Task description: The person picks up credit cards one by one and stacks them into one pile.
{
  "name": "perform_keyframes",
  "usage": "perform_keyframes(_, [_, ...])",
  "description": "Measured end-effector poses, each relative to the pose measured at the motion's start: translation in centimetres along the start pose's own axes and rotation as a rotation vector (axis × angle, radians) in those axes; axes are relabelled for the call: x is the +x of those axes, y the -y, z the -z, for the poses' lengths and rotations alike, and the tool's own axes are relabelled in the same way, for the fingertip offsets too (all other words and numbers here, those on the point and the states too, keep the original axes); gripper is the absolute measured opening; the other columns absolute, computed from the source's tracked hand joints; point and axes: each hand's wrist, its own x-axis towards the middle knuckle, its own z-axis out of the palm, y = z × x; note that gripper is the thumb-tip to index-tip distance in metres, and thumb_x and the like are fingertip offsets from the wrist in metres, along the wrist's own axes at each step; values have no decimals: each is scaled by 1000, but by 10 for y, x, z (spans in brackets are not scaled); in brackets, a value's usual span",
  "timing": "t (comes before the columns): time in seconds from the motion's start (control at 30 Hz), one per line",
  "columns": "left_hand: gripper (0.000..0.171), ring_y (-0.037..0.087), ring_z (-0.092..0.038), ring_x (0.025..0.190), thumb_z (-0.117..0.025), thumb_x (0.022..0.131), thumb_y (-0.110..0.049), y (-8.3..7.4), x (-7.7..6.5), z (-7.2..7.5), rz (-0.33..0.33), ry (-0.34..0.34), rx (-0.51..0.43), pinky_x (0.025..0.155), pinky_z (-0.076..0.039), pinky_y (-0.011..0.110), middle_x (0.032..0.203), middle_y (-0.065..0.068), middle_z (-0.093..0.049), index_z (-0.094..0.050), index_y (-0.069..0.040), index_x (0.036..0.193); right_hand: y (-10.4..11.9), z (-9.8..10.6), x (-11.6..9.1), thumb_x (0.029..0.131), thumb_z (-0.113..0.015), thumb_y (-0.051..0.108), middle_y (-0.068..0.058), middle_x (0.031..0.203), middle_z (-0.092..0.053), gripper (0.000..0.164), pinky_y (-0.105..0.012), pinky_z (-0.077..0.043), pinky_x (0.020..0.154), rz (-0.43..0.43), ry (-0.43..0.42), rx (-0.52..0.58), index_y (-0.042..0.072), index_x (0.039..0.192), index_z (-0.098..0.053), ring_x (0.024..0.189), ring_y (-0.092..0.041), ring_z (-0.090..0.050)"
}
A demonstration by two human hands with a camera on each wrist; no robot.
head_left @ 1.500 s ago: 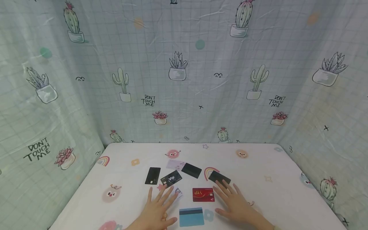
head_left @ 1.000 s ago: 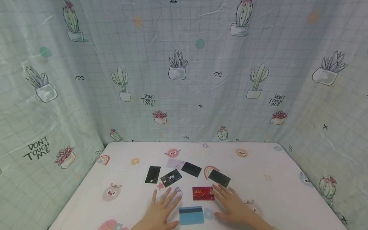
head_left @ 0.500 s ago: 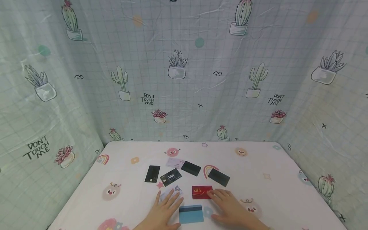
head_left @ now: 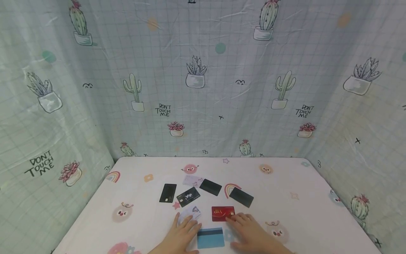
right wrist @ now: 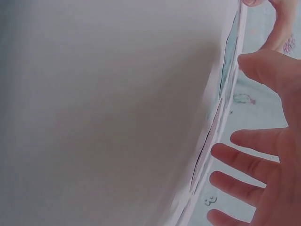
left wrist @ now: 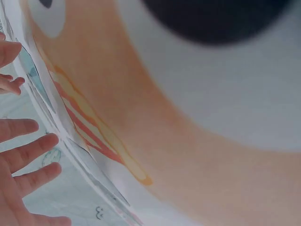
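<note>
My left hand (head_left: 179, 233) is spread palm down. Its fingertips lie at the lower edge of a pale patterned card (head_left: 190, 213), left of a blue card (head_left: 210, 240) with a dark stripe. To the right, my right hand (head_left: 248, 233) has its fingers extended, the foremost ones at the lower right corner of a red VIP card (head_left: 219, 214). The blue card lies between the hands. In the left wrist view the left hand (left wrist: 21, 172) shows straight, parted fingers; in the right wrist view the right hand (right wrist: 268, 165) looks the same.
Farther back lie a black card (head_left: 168, 192), a black Vip card (head_left: 187, 197), two plain dark cards, one (head_left: 210, 187) at the middle and one (head_left: 241, 197) at the right, and a pale pink card (head_left: 192, 180). Patterned curtains (head_left: 206, 98) enclose the white printed table (head_left: 279, 187).
My right hand has drawn back from the dark card at the right toward the red card's lower corner. The left hand has slid back and slightly right, uncovering more of the pale card.
</note>
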Motion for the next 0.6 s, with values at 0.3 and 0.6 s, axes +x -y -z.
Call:
perform_keyframes(0.3, [67,21,-49,108,-47,75,-67,-1,8,5,20,181,-55,89,-33,59,109,-2,-58,-53,-18,120,3,0,5,75,-50,64,9,127,-50,64,-53,-34,96,37,24,-23,32,129,-41,117,-21,-45])
perform_keyframes(0.6, [63,20,-49,106,-53,73,-63,-1,13,4,21,230,-63,88,-33,59,110,-3,-59,-55,-18,117,5,0,11,75,-52,63,11,120,-52,57,-53,-34,96,53,78,-24,34,124,-45,118,-20,-45])
